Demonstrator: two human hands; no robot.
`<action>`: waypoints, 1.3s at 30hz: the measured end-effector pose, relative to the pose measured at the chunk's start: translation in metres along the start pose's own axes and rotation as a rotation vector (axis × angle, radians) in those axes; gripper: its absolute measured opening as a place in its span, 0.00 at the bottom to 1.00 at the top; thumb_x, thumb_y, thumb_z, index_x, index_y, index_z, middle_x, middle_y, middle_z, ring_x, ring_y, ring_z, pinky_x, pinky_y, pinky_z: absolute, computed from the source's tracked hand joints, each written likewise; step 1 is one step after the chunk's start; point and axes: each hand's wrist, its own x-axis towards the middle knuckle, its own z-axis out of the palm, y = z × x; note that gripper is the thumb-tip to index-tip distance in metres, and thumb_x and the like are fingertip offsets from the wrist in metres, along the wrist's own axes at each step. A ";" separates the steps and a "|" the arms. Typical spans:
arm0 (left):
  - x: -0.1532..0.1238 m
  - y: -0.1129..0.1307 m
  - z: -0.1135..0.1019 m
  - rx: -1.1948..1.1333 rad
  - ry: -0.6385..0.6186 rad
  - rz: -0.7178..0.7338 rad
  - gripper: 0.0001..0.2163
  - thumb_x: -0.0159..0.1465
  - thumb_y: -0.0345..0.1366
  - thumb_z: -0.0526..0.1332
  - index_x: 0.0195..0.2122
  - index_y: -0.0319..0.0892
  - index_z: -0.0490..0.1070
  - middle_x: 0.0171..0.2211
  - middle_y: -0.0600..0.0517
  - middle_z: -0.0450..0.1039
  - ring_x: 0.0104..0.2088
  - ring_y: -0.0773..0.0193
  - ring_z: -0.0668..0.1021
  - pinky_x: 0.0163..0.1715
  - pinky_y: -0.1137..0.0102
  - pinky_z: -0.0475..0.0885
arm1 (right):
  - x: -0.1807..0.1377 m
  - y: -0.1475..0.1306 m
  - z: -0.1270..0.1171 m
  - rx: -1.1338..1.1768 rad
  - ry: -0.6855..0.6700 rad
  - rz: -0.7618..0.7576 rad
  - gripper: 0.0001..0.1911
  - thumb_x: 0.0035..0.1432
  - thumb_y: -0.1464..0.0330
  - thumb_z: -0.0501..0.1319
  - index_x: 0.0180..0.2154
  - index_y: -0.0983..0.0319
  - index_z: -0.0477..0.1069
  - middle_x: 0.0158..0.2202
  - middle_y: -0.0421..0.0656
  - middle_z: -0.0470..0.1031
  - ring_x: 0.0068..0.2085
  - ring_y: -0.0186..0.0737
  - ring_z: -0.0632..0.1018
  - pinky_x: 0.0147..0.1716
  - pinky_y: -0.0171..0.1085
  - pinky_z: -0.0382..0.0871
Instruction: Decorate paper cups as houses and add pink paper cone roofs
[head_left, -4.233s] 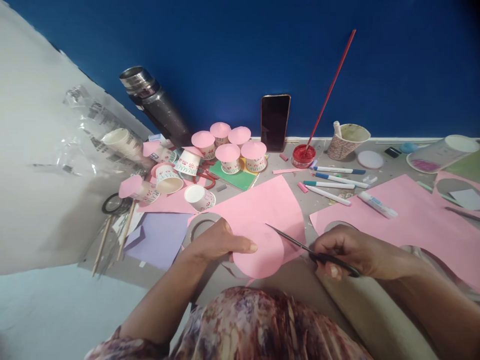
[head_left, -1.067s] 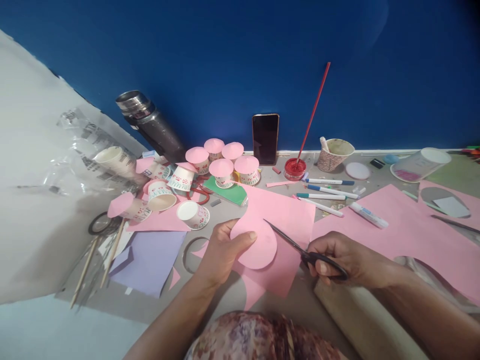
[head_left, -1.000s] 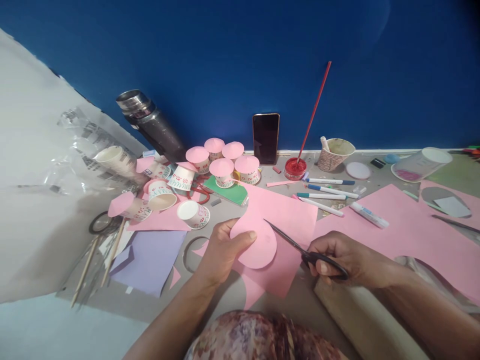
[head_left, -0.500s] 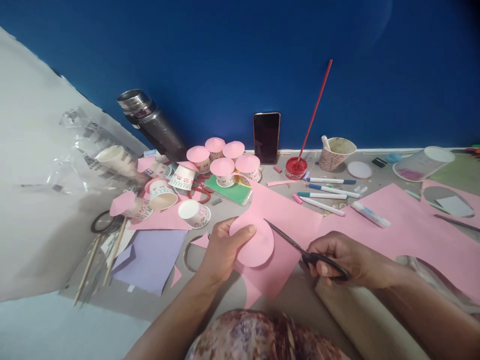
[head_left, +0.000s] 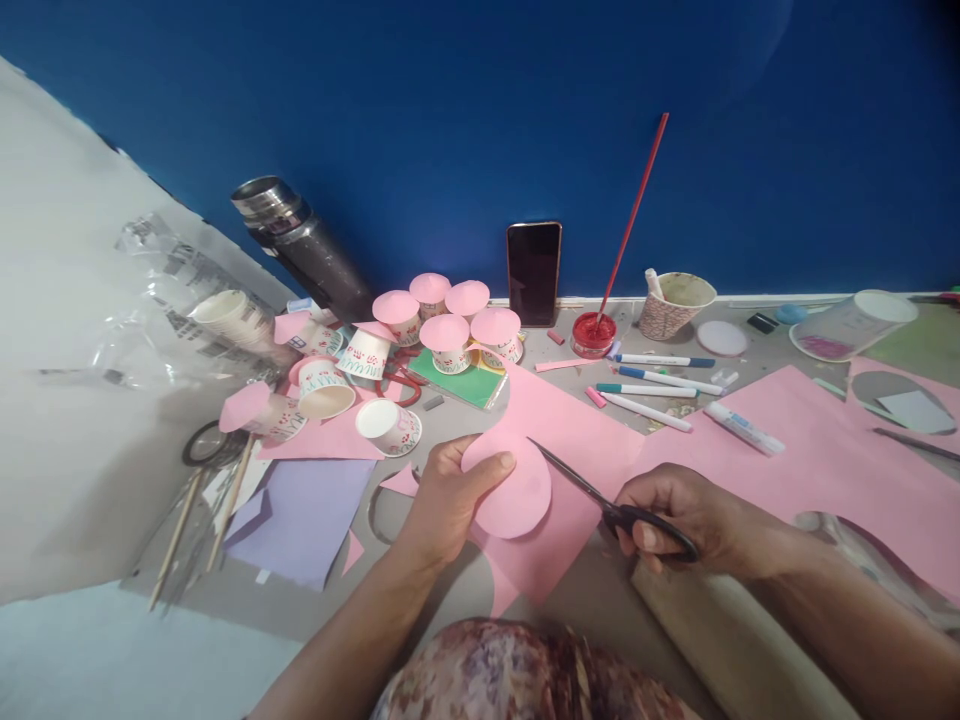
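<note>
My left hand (head_left: 451, 492) pinches a round pink paper disc (head_left: 517, 500), thumb on top and fingers hidden beneath. A larger pink sheet (head_left: 562, 540) lies under and around the disc; whether the hand grips it too is hard to see. My right hand (head_left: 679, 510) is closed on the black handles of the scissors (head_left: 626, 515). Their blades look nearly together and point left, with the tip at the disc's upper right edge. Several small paper cups (head_left: 451, 358) with pink cone tops stand beyond my left hand.
Several markers (head_left: 660, 390) and a glue stick (head_left: 744, 428) lie beyond the scissors. A red pot (head_left: 593, 338) holds a tall red stick. A phone (head_left: 533, 275) leans on the blue wall near a dark flask (head_left: 315, 250). Purple paper (head_left: 307, 525) lies at left.
The disc and my left hand have shifted very slightly to the right in view. My right hand and the scissors stay nearly where they were.
</note>
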 end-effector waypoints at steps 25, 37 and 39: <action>0.001 -0.002 -0.010 0.058 -0.105 -0.042 0.15 0.52 0.45 0.77 0.30 0.37 0.80 0.25 0.52 0.77 0.24 0.67 0.73 0.25 0.73 0.68 | -0.003 -0.007 -0.001 -0.147 -0.005 -0.044 0.37 0.51 0.34 0.67 0.26 0.65 0.74 0.22 0.41 0.72 0.24 0.31 0.66 0.24 0.33 0.55; 0.003 -0.002 -0.010 0.084 -0.110 -0.035 0.15 0.53 0.44 0.77 0.29 0.37 0.79 0.25 0.52 0.75 0.24 0.68 0.72 0.25 0.73 0.67 | 0.000 0.003 -0.003 -0.092 0.013 -0.051 0.38 0.51 0.34 0.66 0.27 0.66 0.76 0.22 0.42 0.73 0.24 0.31 0.66 0.25 0.33 0.55; 0.003 -0.002 -0.010 0.094 -0.103 -0.039 0.16 0.52 0.45 0.77 0.28 0.36 0.79 0.25 0.51 0.75 0.24 0.67 0.73 0.24 0.73 0.67 | 0.000 0.003 -0.003 -0.075 0.021 -0.036 0.37 0.51 0.34 0.68 0.28 0.65 0.77 0.22 0.41 0.73 0.24 0.31 0.65 0.25 0.33 0.55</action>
